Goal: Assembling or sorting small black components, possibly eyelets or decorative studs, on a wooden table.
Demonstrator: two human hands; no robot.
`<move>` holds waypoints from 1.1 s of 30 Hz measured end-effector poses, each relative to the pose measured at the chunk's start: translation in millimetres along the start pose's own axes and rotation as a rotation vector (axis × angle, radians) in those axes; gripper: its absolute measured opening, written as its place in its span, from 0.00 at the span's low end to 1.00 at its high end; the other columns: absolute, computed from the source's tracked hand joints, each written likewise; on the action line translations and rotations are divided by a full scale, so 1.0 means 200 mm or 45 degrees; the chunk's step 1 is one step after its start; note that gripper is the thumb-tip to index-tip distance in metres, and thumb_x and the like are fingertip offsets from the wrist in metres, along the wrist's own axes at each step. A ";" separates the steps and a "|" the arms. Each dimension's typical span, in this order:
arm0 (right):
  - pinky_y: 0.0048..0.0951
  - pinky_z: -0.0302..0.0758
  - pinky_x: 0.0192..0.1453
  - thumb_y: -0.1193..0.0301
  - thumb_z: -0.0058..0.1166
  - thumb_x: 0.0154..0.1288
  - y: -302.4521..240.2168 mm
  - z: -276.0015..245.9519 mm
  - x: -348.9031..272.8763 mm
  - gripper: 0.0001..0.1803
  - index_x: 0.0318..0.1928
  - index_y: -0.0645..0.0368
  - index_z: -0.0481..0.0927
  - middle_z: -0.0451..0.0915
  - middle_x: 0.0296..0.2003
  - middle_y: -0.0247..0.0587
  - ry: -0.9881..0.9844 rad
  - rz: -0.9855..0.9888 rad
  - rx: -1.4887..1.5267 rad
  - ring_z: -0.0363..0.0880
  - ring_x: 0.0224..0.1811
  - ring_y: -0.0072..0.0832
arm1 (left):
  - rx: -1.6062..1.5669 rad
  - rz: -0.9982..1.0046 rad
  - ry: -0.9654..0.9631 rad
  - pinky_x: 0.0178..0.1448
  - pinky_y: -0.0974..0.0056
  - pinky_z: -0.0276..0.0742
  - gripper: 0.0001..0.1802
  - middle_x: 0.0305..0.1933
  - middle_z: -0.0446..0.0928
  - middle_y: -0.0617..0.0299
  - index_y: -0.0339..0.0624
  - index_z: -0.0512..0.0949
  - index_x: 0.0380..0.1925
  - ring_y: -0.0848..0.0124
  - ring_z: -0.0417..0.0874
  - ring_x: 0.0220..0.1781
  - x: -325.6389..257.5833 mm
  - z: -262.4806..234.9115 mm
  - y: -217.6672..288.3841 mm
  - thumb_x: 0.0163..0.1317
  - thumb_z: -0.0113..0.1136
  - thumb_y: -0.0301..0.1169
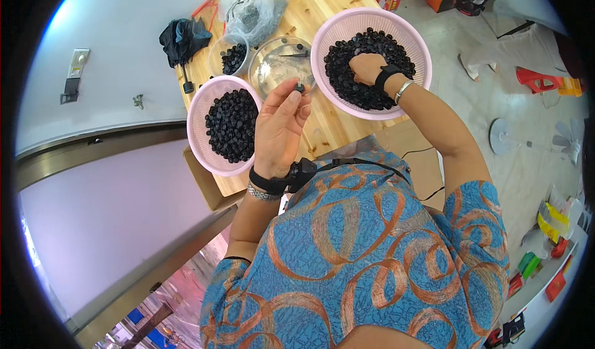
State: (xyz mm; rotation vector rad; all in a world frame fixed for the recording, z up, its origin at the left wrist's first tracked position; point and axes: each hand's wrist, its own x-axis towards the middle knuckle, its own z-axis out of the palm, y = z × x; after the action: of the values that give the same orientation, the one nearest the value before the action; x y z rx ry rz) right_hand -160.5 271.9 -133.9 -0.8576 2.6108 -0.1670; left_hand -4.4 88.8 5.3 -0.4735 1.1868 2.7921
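My left hand (280,129) is raised between two pink plastic baskets, pinching a small round black piece (299,87) between thumb and fingers. On the right, my right hand (369,69) reaches down into the larger pink basket (419,46), its fingers curled into a heap of small black pieces (347,87). Its fingertips are buried there, so what they grip is hidden. Beside my left wrist, the smaller pink basket (196,126) contains many similar black pieces (230,126).
Behind my left hand, a clear round plastic dish (279,70) lies on the wooden table (331,132). Near it are a clear tub (216,56) of black pieces, a plastic bag (251,15) and a folded black umbrella (184,40). A white wall stands left.
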 end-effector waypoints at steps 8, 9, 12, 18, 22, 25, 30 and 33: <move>0.36 0.76 0.37 0.73 0.55 0.46 -0.01 -0.02 -0.01 0.09 0.29 0.66 0.80 0.79 0.29 0.56 0.028 0.022 0.107 0.80 0.33 0.44 | 0.027 0.023 0.002 0.47 0.73 0.76 0.15 0.45 0.75 0.55 0.35 0.70 0.50 0.75 0.78 0.40 0.00 -0.02 -0.01 0.62 0.49 0.23; 0.36 0.76 0.37 0.73 0.55 0.46 -0.01 -0.05 -0.03 0.09 0.29 0.66 0.80 0.79 0.29 0.56 0.028 0.011 0.094 0.80 0.33 0.44 | 0.018 0.037 0.006 0.47 0.73 0.76 0.15 0.45 0.75 0.55 0.35 0.70 0.50 0.75 0.78 0.40 0.00 -0.02 -0.01 0.62 0.49 0.23; 0.29 0.76 0.36 0.72 0.55 0.52 -0.08 -0.21 -0.13 0.11 0.35 0.68 0.79 0.79 0.28 0.48 0.408 -0.157 0.818 0.79 0.29 0.34 | 0.041 0.062 -0.025 0.47 0.72 0.75 0.14 0.45 0.75 0.58 0.37 0.71 0.50 0.74 0.77 0.43 0.01 -0.02 0.00 0.63 0.49 0.25; 0.15 0.73 0.34 0.74 0.49 0.64 -0.23 -0.34 -0.33 0.12 0.46 0.64 0.76 0.77 0.31 0.33 0.369 -0.056 1.924 0.74 0.30 0.15 | 0.042 0.089 -0.046 0.48 0.71 0.73 0.13 0.46 0.76 0.60 0.39 0.72 0.48 0.73 0.77 0.44 0.11 0.02 -0.06 0.63 0.51 0.26; 0.15 0.74 0.36 0.74 0.50 0.63 -0.20 -0.34 -0.39 0.13 0.48 0.65 0.75 0.79 0.34 0.36 0.348 0.021 2.360 0.77 0.32 0.17 | 0.105 0.091 -0.079 0.46 0.72 0.73 0.12 0.45 0.77 0.62 0.41 0.73 0.46 0.75 0.77 0.43 0.18 0.07 -0.11 0.62 0.53 0.26; 0.15 0.75 0.35 0.75 0.50 0.62 -0.24 -0.39 -0.46 0.13 0.48 0.66 0.74 0.79 0.33 0.35 0.386 -0.015 2.426 0.77 0.32 0.17 | 0.250 0.149 -0.138 0.44 0.73 0.72 0.13 0.45 0.77 0.65 0.42 0.73 0.46 0.77 0.77 0.42 0.22 0.12 -0.15 0.61 0.54 0.26; 0.15 0.71 0.31 0.79 0.56 0.55 -0.35 -0.44 -0.57 0.08 0.37 0.65 0.77 0.77 0.30 0.34 0.868 -0.045 1.900 0.75 0.29 0.18 | 0.266 0.255 -0.256 0.41 0.77 0.71 0.13 0.40 0.76 0.67 0.39 0.74 0.45 0.82 0.75 0.38 0.22 0.23 -0.19 0.59 0.56 0.26; 0.18 0.71 0.31 0.81 0.57 0.52 -0.38 -0.45 -0.58 0.07 0.34 0.62 0.77 0.77 0.31 0.37 1.318 -0.261 1.160 0.74 0.28 0.20 | 0.099 0.115 -0.226 0.44 0.75 0.72 0.13 0.41 0.76 0.65 0.39 0.74 0.45 0.79 0.75 0.40 0.20 0.27 -0.19 0.60 0.55 0.25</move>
State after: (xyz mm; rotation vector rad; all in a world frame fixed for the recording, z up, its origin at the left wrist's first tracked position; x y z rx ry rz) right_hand -70.3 278.8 3.7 -0.7543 2.6621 -2.1255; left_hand -50.0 151.4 2.0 -0.1662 1.3006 2.7789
